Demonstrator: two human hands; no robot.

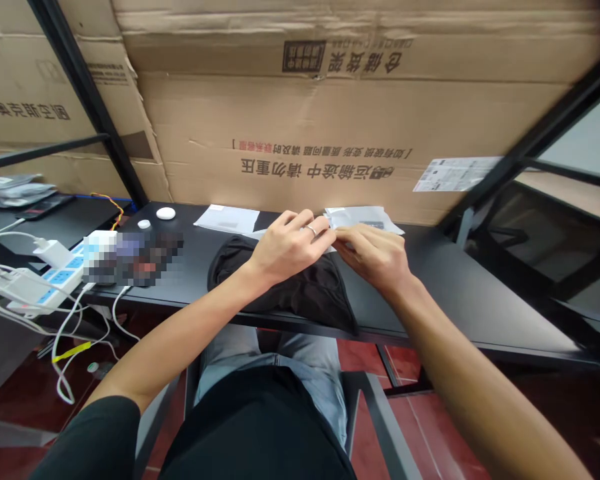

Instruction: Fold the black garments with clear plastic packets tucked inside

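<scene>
My left hand (287, 243), with a ring on one finger, and my right hand (375, 257) meet above a black table (455, 287). Both pinch a thin clear plastic packet (334, 245) between their fingertips; most of it is hidden by the fingers. Under my hands lies a black cloth item (305, 287), reaching the table's near edge. Just behind my right hand lies another clear packet (363, 218) with something dark inside.
A white flat packet (229, 219) lies behind my left hand. Two small white round objects (165, 213) sit further left. A white power strip (45, 280) with plugs and cables sits at the left. Large cardboard boxes (330, 120) stand behind the table, framed by black metal bars.
</scene>
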